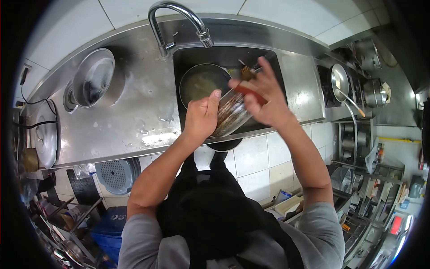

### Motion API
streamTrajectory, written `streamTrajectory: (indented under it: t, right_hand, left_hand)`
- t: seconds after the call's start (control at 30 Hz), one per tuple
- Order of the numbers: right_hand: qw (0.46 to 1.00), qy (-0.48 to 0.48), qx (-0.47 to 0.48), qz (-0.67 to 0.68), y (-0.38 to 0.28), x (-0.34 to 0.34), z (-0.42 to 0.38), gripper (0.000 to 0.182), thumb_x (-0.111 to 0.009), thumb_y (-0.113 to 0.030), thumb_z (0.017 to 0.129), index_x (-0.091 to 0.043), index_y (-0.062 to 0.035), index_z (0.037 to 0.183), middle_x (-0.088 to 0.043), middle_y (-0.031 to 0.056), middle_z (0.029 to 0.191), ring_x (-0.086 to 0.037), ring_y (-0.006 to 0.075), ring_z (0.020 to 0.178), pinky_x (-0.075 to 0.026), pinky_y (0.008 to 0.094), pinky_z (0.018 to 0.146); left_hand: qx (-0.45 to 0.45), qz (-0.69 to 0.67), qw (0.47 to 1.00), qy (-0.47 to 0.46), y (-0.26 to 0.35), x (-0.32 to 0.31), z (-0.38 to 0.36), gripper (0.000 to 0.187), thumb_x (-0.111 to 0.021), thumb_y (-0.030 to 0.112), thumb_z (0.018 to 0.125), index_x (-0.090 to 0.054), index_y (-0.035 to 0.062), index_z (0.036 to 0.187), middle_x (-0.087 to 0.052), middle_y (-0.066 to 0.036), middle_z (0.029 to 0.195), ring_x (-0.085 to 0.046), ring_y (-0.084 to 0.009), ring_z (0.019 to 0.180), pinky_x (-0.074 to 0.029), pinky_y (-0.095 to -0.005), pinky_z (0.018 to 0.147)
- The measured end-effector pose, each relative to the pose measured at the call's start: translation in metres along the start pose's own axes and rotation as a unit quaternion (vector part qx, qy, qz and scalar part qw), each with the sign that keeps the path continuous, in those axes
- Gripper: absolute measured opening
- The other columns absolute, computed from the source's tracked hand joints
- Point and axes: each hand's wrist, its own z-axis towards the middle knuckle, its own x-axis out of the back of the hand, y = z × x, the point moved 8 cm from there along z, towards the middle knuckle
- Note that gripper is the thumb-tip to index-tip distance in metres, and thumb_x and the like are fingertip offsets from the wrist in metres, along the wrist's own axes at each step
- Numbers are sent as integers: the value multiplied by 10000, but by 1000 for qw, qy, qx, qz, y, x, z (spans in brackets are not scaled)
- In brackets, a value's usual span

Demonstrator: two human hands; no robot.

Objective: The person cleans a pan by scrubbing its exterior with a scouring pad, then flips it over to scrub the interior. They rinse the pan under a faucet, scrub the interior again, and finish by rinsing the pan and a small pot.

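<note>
My left hand (201, 115) grips the near-left edge of a tilted metal pan (234, 117), its thumb pointing up. Brown, burnt-looking streaks cover part of the pan's shiny surface. Over its far-right side, my right hand (268, 96) is slightly blurred and holds a reddish-brown pad (252, 92), with some fingers stretched out. Both hands are above the dark sink (281, 85). Inside it, left of the right hand, sits a round pan (190, 76) of cloudy water. A brown bristly scrubber (247, 73) is partly hidden behind the right hand.
A chrome faucet (179, 5) arches over the sink from the back. On the steel counter (139, 94) at left stand a large metal pot (96, 80) and a pale round lid (46, 134). To the right, a wok (339, 80) with a ladle rests on the stove.
</note>
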Motion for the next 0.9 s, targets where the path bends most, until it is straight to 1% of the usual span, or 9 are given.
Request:
streamTrajectory:
  t: [0.2,0.3,0.43,0.53,0.6,0.67,0.77,0.83,0.9]
  right_hand:
    - [999,-38,-4,-22,-3,2,-5,379,-550,-133,866,-714,-144,1206,-713,85,923,-603,304,871,-252,565,1210]
    - [989,99,-111,-15,36,12,-21,380,-558,-160,836,-729,-147,1175,-687,69,861,-614,270,877,-287,552,1201]
    - [997,-70,-10,-8,-11,-5,-20,356,-511,-166,899,-721,-69,1169,-704,95,903,-605,325,937,-223,525,1229]
    - [976,101,-191,-14,67,14,-43,351,-520,-165,903,-724,-70,1171,-676,77,867,-598,345,965,-226,531,1227]
    - [981,120,-137,74,24,6,-18,356,-540,-136,876,-724,-70,1174,-673,72,868,-600,317,973,-247,525,1223]
    - [998,-33,42,-16,-23,-13,-13,376,-562,-126,821,-730,-83,1155,-675,49,842,-601,262,859,-311,522,1197]
    - [988,57,-140,-13,56,17,-12,368,-519,-157,849,-740,-89,1135,-676,61,765,-597,275,811,-296,555,1195]
    - [997,75,0,7,18,-4,-8,363,-515,-138,866,-733,-77,1150,-653,74,740,-596,288,817,-259,521,1217]
    - [997,-72,5,20,-11,-9,-5,370,-505,-160,894,-724,-67,1177,-617,87,723,-591,294,806,-234,507,1228]
  left_hand:
    - [15,32,999,-27,4,-5,-3,582,-506,395,1061,-578,-48,691,-481,-232,561,-448,-334,486,-426,-435,552]
    - [-9,27,999,-15,7,-6,3,579,-511,394,1059,-580,-47,691,-480,-231,561,-460,-341,489,-426,-432,553]
    - [-5,34,999,-35,4,-11,1,572,-500,387,1064,-589,-44,698,-483,-237,571,-463,-348,492,-430,-433,560]
    - [-11,40,999,-26,7,-6,4,562,-497,377,1066,-592,-41,702,-489,-241,576,-467,-349,494,-431,-437,562]
    - [-3,51,998,-22,5,-10,9,559,-494,373,1068,-591,-40,703,-492,-243,579,-467,-357,497,-430,-440,562]
    - [-81,-54,995,28,18,-12,6,552,-500,365,1066,-583,-41,701,-480,-236,570,-435,-338,488,-418,-436,550]
    - [-13,26,999,-12,7,-8,8,556,-496,358,1068,-574,-42,690,-477,-230,564,-422,-338,484,-409,-436,540]
    - [-28,21,999,0,5,-5,15,559,-497,359,1068,-570,-43,686,-476,-232,566,-426,-333,481,-408,-435,536]
    - [-29,24,999,-12,3,-7,8,562,-497,359,1068,-567,-43,682,-475,-234,567,-429,-328,477,-406,-433,532]
